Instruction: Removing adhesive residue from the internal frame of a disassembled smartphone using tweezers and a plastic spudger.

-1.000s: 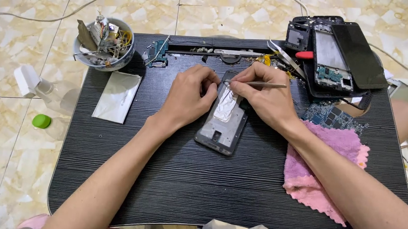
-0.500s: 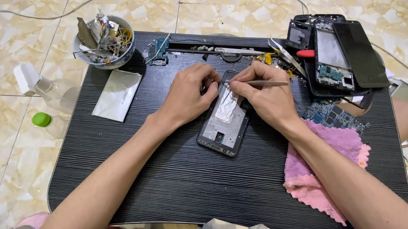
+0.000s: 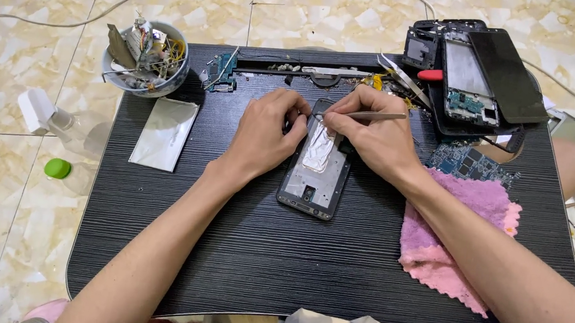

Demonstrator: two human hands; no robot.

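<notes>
An opened phone frame (image 3: 315, 177) with a silvery foil patch lies in the middle of a small black table (image 3: 259, 262). My left hand (image 3: 267, 136) rests on the phone's upper left edge and steadies it with curled fingers. My right hand (image 3: 371, 135) grips metal tweezers (image 3: 380, 115), whose tip points left at the top of the phone, between the two hands. The phone's upper end is hidden under my fingers.
A bowl of scrap parts (image 3: 146, 57) stands at the back left, a silver foil sheet (image 3: 164, 133) beside it. Stacked dismantled phones (image 3: 475, 77) lie back right, with a blue circuit board (image 3: 470, 163) and a pink cloth (image 3: 459, 243). A plastic bottle (image 3: 64, 130) lies on the tiled floor.
The hands have stayed at the top of the phone. The phone frame has turned slightly and sits a little more upright on the table.
</notes>
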